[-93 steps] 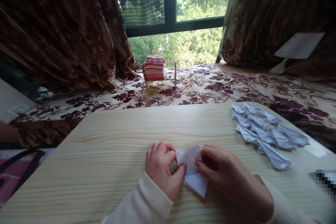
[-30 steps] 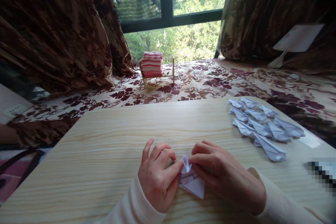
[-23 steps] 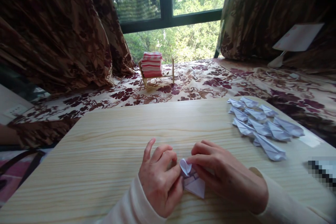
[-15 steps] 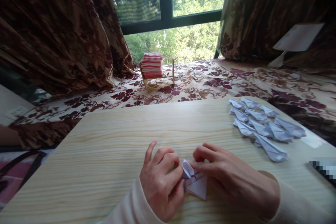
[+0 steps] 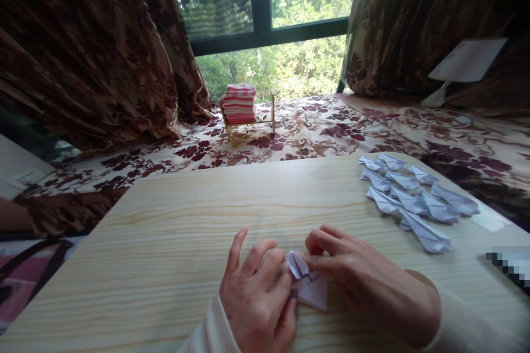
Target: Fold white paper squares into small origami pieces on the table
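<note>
**Partly folded piece of paper point(image 5: 314, 292) framed by two hands on the table point(image 5: 186, 220)**

In the head view, a group of white folded papers point(image 5: 412, 200) is seen laid out in loose, partly overlapping rows near the far right corner of the table. These are judged to be finished. The piece of paper at the near side is judged to be only part way there: a crease line is shown across it, its lower part is brought to a point, and a small rounded flap point(image 5: 296, 265) stands up at its upper left, not pressed flat. By comparison with the longer, slimmer shapes in the group, some folding appears to be left.

The piece of paper is placed between the hands, well apart from the group. Its left edge is touched by the left hand point(image 5: 259, 295), whose thumb and index finger are laid close against it while the other fingers are loosely bent and the little finger is raised. Whether the edge is pinched or merely pressed cannot be told. The flap is met on its right side by the index fingertip of the right hand point(image 5: 368, 281); the remaining fingers are curled. The thumb is hidden, so its grip cannot be told.
</note>
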`<state>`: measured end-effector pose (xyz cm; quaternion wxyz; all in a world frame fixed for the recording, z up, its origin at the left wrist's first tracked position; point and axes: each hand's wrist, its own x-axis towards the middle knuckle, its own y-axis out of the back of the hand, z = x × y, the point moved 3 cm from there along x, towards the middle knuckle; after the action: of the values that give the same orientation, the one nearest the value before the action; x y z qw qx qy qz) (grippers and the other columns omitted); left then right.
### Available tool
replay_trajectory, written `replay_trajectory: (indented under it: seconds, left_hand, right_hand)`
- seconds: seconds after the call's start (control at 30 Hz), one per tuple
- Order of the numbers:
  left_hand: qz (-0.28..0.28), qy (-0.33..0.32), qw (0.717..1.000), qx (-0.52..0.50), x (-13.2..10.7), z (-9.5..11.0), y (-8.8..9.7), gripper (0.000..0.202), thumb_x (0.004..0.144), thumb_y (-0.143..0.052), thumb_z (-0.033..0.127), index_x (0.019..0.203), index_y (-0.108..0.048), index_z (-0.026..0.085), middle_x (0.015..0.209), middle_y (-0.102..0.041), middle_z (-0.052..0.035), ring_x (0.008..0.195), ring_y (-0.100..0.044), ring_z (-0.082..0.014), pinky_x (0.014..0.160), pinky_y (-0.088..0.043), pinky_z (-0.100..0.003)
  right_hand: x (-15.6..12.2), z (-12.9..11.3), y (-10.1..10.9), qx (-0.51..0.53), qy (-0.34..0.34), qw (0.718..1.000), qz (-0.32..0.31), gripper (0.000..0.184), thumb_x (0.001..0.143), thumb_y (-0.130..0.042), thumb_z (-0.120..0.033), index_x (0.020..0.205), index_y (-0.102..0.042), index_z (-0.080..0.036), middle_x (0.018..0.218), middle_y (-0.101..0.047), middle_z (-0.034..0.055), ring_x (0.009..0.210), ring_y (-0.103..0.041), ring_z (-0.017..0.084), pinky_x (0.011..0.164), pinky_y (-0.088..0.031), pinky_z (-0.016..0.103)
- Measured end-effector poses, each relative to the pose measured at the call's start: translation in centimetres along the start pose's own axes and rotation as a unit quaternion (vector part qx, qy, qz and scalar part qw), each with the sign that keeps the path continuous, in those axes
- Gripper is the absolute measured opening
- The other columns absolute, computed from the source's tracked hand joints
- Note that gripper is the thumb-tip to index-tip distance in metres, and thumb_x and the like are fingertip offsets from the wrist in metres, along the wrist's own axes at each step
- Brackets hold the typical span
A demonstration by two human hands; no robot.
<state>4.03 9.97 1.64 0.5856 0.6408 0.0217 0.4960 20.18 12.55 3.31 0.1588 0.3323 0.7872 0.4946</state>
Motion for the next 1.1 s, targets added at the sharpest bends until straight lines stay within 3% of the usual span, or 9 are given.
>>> replay_trajectory:
  seconds: [0.33,0.5,0.63,0.9,1.0,1.1]
  left_hand:
    - [-0.022,0.034,0.999,0.035,0.0,0.7,-0.8,0.026,0.079,-0.048,0.027,0.099,-0.063,0.019,0.091,-0.064,-0.0025,0.105,-0.052,-0.0222,0.111,-0.01,-0.048]
    - [-0.001,0.003,0.998,0.065,-1.2,0.7,0.2,0.027,0.082,-0.047,0.028,0.1,-0.064,0.017,0.088,-0.065,-0.0017,0.102,-0.053,-0.0211,0.111,-0.013,-0.048]
    - [-0.033,0.018,0.997,0.068,-2.0,0.6,0.9,0.028,0.082,-0.05,0.028,0.104,-0.064,0.018,0.094,-0.066,-0.0021,0.104,-0.053,-0.0218,0.111,-0.013,-0.047]
    - [0.009,0.062,0.996,0.06,-0.9,1.4,0.8,0.027,0.084,-0.046,0.034,0.093,-0.066,0.018,0.09,-0.067,-0.0029,0.099,-0.056,-0.0219,0.11,-0.014,-0.045]
    - [0.026,0.008,0.995,0.1,-1.8,2.3,0.2,0.031,0.087,-0.043,0.035,0.099,-0.065,0.018,0.094,-0.069,-0.003,0.095,-0.057,-0.0204,0.111,-0.012,-0.043]
    - [0.035,-0.024,0.988,0.149,-2.8,2.8,-0.9,0.035,0.09,-0.032,0.021,0.103,-0.065,0.02,0.094,-0.07,-0.0023,0.095,-0.057,-0.0183,0.111,-0.01,-0.044]
  right_hand:
    - [0.0,-0.2,-0.2,-0.023,-0.017,1.0,0.001,0.027,0.08,-0.044,-0.003,0.086,-0.063,-0.02,0.084,-0.053,0.0063,0.075,-0.043,0.018,0.066,-0.038,0.029]
    - [0.0,0.0,-0.2,-0.041,-0.036,0.998,-0.017,0.031,0.079,-0.043,-0.002,0.09,-0.063,-0.022,0.084,-0.053,0.0049,0.076,-0.043,0.017,0.065,-0.036,0.028]
    - [0.0,-0.1,0.0,-0.041,-0.041,0.998,-0.023,0.034,0.075,-0.043,0.001,0.088,-0.064,-0.022,0.085,-0.052,0.0046,0.078,-0.043,0.017,0.066,-0.035,0.028]
    - [-0.3,-0.2,-0.2,-0.008,-0.047,0.999,-0.012,0.03,0.082,-0.041,-0.002,0.09,-0.063,-0.022,0.085,-0.052,0.0053,0.078,-0.043,0.018,0.068,-0.037,0.03]
    - [-0.3,-0.1,-0.4,-0.004,-0.043,0.999,-0.008,0.027,0.084,-0.042,-0.005,0.09,-0.062,-0.022,0.085,-0.053,0.0052,0.078,-0.044,0.019,0.067,-0.037,0.03]
    - [-0.3,-0.1,-0.6,-0.009,-0.041,0.999,-0.002,0.023,0.085,-0.044,-0.007,0.091,-0.062,-0.021,0.086,-0.054,0.0052,0.078,-0.044,0.019,0.067,-0.037,0.031]
